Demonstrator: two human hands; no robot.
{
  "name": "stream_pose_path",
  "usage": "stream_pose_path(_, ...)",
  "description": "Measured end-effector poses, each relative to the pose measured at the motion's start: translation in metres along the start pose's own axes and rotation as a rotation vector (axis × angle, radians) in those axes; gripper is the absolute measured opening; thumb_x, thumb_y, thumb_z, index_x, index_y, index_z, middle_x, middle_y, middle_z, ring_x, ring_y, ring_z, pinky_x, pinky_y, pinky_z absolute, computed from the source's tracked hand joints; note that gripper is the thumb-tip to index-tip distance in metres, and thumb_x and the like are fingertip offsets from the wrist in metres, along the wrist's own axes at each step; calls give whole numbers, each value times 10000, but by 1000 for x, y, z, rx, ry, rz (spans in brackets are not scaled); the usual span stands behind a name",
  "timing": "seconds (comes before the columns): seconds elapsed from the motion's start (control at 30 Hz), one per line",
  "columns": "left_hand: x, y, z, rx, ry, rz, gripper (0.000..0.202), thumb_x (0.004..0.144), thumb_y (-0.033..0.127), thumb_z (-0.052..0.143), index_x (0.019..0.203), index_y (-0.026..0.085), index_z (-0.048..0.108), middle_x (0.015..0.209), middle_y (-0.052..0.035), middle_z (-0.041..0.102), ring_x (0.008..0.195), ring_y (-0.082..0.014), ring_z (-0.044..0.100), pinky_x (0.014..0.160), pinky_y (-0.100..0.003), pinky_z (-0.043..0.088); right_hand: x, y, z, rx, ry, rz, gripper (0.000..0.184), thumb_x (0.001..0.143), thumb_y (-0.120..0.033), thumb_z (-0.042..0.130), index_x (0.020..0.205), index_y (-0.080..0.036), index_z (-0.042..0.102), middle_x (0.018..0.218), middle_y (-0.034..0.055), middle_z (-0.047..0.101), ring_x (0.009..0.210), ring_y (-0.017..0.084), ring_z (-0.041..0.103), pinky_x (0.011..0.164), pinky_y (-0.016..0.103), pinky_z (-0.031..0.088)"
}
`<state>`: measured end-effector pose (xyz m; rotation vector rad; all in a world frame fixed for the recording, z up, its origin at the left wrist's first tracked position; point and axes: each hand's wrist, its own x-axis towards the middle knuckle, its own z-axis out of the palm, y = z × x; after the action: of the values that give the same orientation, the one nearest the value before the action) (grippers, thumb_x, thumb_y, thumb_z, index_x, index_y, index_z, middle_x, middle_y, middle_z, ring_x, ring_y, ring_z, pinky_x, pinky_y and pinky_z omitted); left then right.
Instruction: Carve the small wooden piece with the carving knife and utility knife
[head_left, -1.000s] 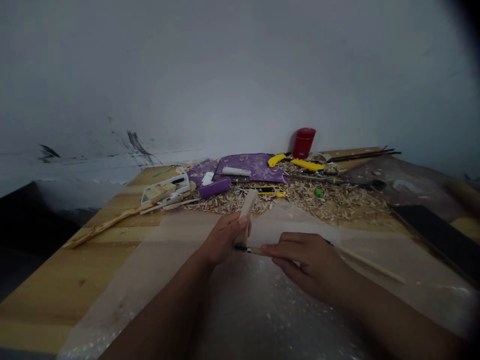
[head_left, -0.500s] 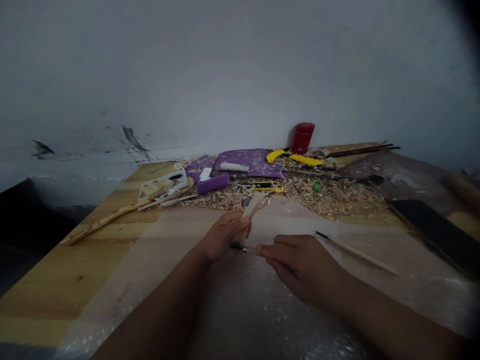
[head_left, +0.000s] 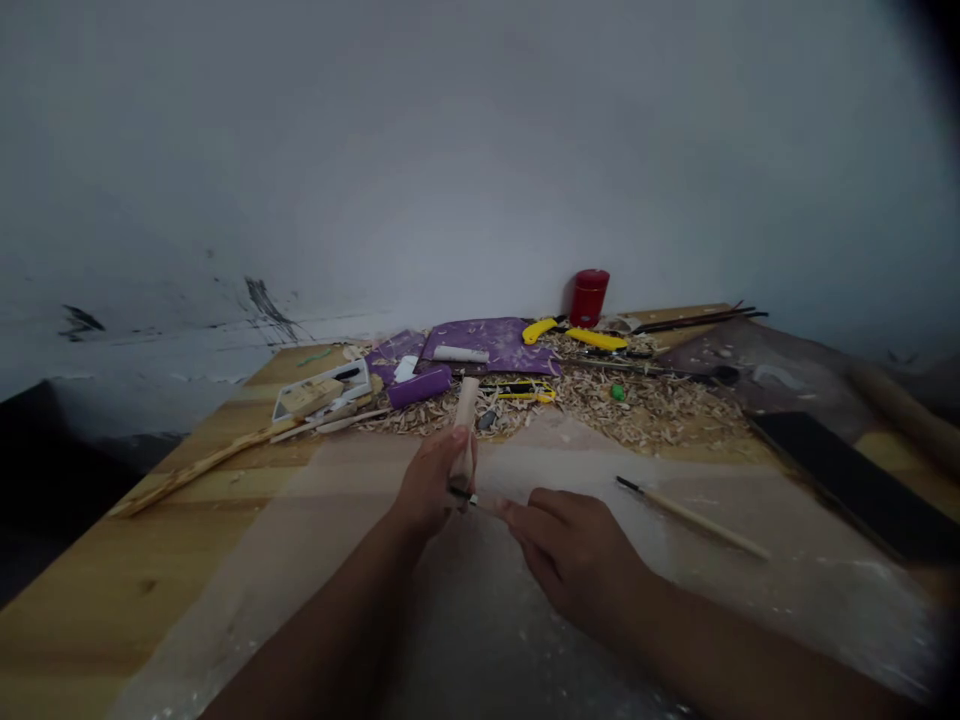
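My left hand [head_left: 431, 482] is closed around a pale piece of wood [head_left: 466, 405], whose upper end sticks up past the fingers. Pinched in my right hand [head_left: 574, 545] is a slim carving tool [head_left: 480, 505] with a pale handle. Its dark tip lies against the lower part of the wood, close to my left fingers; the exact contact is too dim to make out. To the right of my right hand, a second carving tool [head_left: 697, 520] with a black tip and wooden handle lies on the clear plastic sheet [head_left: 360, 510].
Wood shavings [head_left: 667, 410] cover the back of the table [head_left: 112, 610]. Among them are a yellow-handled saw [head_left: 596, 338], yellow cutter [head_left: 525, 390], purple tube [head_left: 420, 387] and red canister [head_left: 590, 297]. A white tray [head_left: 365, 380] and long stick [head_left: 202, 465] lie left; a dark slab [head_left: 847, 480] right.
The wood piece has swung from leaning right to nearly upright. Both hands and the tool appear slightly further left, and the whole view has shifted a little.
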<state>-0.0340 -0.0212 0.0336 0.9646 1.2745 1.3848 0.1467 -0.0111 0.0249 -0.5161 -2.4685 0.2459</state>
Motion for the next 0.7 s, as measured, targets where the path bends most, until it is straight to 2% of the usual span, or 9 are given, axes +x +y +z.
stream_pose_path(0.2, -1, 0, 6, -89, 149, 97, 346, 781, 495, 425, 662, 174, 470, 398, 48, 464, 306, -76, 380, 295, -173, 316, 3, -2, 6, -8, 62, 6, 304, 826, -130, 399, 1083, -159, 560, 681, 30, 521, 587, 148, 457, 538, 252, 345)
stream_pose_path(0.27, -1, 1, 8, -132, 219, 109, 347, 764, 505, 446, 668, 173, 468, 406, 51, 467, 315, -73, 387, 303, -170, 318, 5, 1, 6, 66, 56, 56, 296, 837, -139, 402, 1081, -175, 565, 705, 34, 543, 611, 147, 489, 567, 251, 376)
stream_pose_path(0.33, -1, 2, 8, -148, 241, 94, 363, 751, 523, 452, 666, 170, 464, 407, 51, 464, 311, -74, 384, 302, -176, 324, 7, 6, 5, 198, 49, 116, 271, 850, -157, 409, 1061, -181, 576, 747, 38, 581, 662, 143, 532, 610, 245, 408)
stream_pose_path(0.47, 0, 1, 0, -65, 109, 96, 367, 768, 517, 431, 674, 164, 472, 437, 44, 468, 324, -87, 405, 307, -198, 355, 11, 18, -4, 376, 15, 175, 230, 849, -203, 455, 1019, -185, 608, 806, 35, 636, 702, 126, 574, 630, 218, 427)
stream_pose_path(0.7, -1, 6, -7, 102, -138, 108, 377, 776, 502, 427, 629, 161, 488, 455, 28, 472, 366, -89, 410, 361, -203, 324, 9, 24, -22, 277, -114, 65, 239, 848, -194, 448, 1014, -224, 617, 699, 10, 579, 629, 113, 529, 582, 209, 368)
